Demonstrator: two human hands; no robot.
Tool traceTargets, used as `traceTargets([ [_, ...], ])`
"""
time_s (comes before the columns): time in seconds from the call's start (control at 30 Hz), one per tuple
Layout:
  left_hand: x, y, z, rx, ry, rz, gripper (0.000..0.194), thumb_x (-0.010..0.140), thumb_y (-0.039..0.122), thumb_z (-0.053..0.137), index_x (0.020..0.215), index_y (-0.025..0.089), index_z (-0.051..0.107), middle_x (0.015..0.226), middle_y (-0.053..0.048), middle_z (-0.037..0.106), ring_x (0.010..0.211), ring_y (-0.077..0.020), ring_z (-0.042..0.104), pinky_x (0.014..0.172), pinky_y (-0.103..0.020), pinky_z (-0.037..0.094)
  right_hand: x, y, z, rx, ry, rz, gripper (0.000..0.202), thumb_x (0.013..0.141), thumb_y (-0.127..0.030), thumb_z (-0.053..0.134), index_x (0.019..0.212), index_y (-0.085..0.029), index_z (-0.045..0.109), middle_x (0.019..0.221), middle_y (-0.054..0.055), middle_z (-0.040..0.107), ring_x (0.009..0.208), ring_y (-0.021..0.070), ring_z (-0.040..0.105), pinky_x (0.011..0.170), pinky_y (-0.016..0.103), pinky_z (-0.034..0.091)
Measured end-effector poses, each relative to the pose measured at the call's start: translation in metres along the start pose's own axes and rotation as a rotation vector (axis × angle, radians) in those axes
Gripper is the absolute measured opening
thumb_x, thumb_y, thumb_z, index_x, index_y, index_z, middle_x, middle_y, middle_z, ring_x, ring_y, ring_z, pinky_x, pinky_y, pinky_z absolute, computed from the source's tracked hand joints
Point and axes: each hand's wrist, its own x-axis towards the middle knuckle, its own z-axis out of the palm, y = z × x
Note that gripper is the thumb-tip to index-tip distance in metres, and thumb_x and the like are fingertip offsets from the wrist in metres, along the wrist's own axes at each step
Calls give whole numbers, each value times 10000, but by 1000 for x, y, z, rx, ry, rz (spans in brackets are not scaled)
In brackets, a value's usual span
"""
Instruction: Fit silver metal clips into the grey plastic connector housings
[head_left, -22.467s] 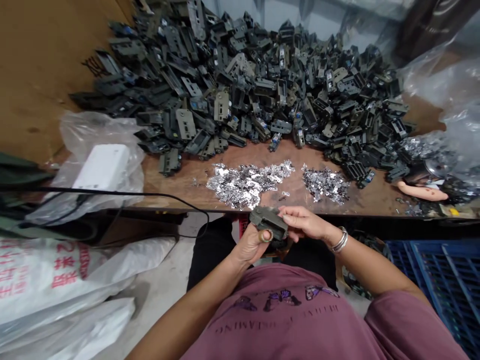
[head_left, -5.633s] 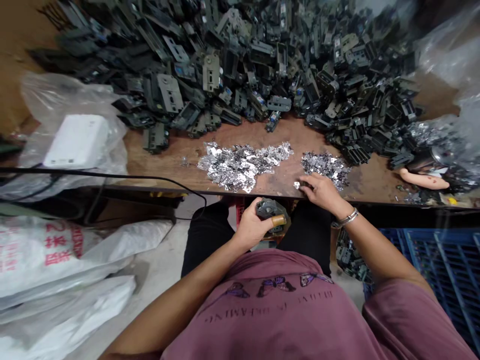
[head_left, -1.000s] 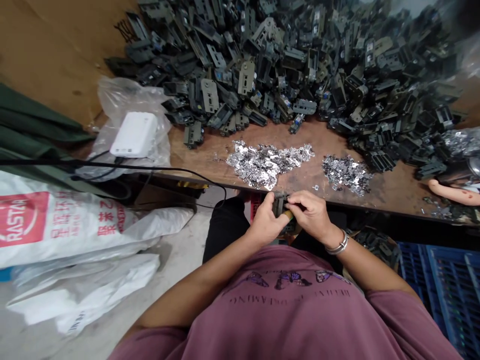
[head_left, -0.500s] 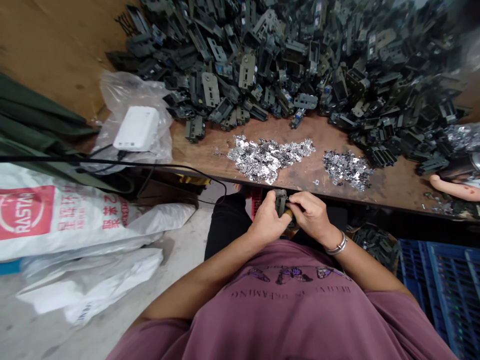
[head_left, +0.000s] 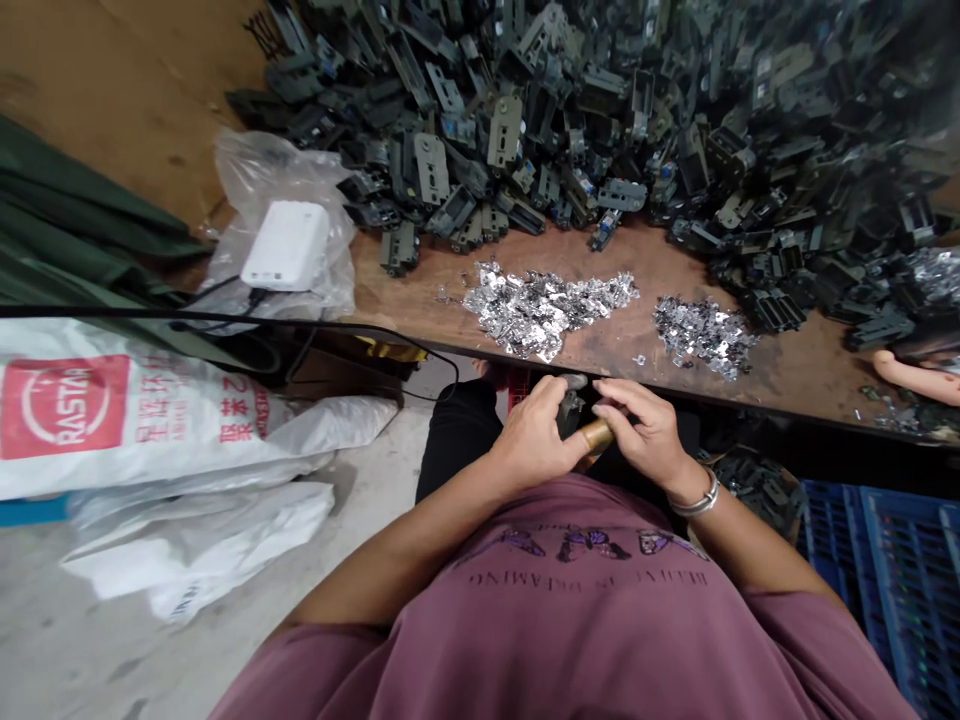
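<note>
My left hand is closed around a dark plastic part, just off the table's front edge above my lap. My right hand is beside it, with its fingers bent around the end of a brass-coloured cylinder that lies between both hands. Small silver metal pieces form a heap on the table beyond my hands, and a smaller heap of silver pieces lies to its right. Behind them is a large pile of dark plastic parts.
A white box rests on clear plastic at the left of the brown table. A black cable crosses in front. White sacks are at the left, blue crates at lower right. Another person's arm shows at the right edge.
My right fingers have shifted from the dark part's top to the brass-coloured cylinder, which now shows more. The whole view has moved slightly, so the table things appear a little further right.
</note>
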Motion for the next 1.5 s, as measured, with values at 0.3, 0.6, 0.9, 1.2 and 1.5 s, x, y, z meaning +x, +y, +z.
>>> traceTargets([
  [0.3,-2,-7,-8,-167,178,70,175,877,337,530,772,200,506,782,-25,511,757,-174,490,724,-313,409,-21,-2,14,32,-55,83,114,912,-193,579,944,-207,688,818,41,730,716,144,685,660,265,567],
  [0.6,-1,-12,-2,-922,97,-605,403,823,568,439,871,190,571,699,-28,586,559,-168,545,531,-320,467,-28,5,13,36,-49,120,104,905,-195,592,920,-200,694,770,31,719,668,140,671,620,260,541],
  [0.9,11,-36,5,-488,-204,-365,270,727,426,652,642,182,576,587,25,505,574,-133,443,550,-254,354,-32,48,-49,-140,132,293,118,880,-288,622,945,-238,707,806,28,723,669,172,671,676,318,558],
  [1.2,23,-103,59,-131,-166,-323,305,826,462,427,652,219,491,682,-23,527,725,-221,530,697,-335,405,10,164,-185,-839,386,575,527,767,-335,602,1203,-39,577,1112,203,611,1039,285,567,961,449,451],
  [1.5,27,-91,80,-354,-292,-238,332,788,445,606,980,176,635,921,-69,664,861,-223,642,761,-337,495,27,181,-195,-971,229,685,399,813,-281,636,1160,-88,593,1145,187,581,1046,284,548,921,401,431],
])
